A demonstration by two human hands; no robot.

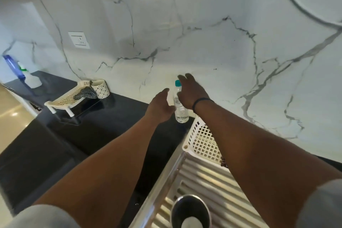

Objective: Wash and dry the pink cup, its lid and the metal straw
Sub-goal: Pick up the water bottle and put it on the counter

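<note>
Hands first: both reach toward the clear water bottle (179, 104) w/ the teal cap, which stands upright on the black counter (103, 122) against the marble wall (203, 48). Left hand (160, 109) is just left of the bottle, fingers relaxed and straight, gripping nothing. Right hand (190, 91) is in front of the bottle's upper part near the cap, fingers loosely spread; whether it touches the plastic I can't tell, motion blur there.

Pink cup, lid and metal straw: none of the 3 shows anywhere, so their place and look can't be given from here. Nearest to me, well this side of the bottle, a steel tumbler (190, 213) stands on the ribbed drainboard (199, 181); it's dark inside w/ something pale at the bottom, not pink on any visible part.

Judging from the task alone: a plastic-type cup would likely be light, stiff and slick when wet, best held round the body. The lid is best taken by its rim. A thin steel straw rolls away easily and is best pinched mid-length.

Also on the counter, right of the bottle, a white lattice basket (201, 140); well left of it, a cream rack (64, 98) holding a checked cloth (85, 94).
</note>
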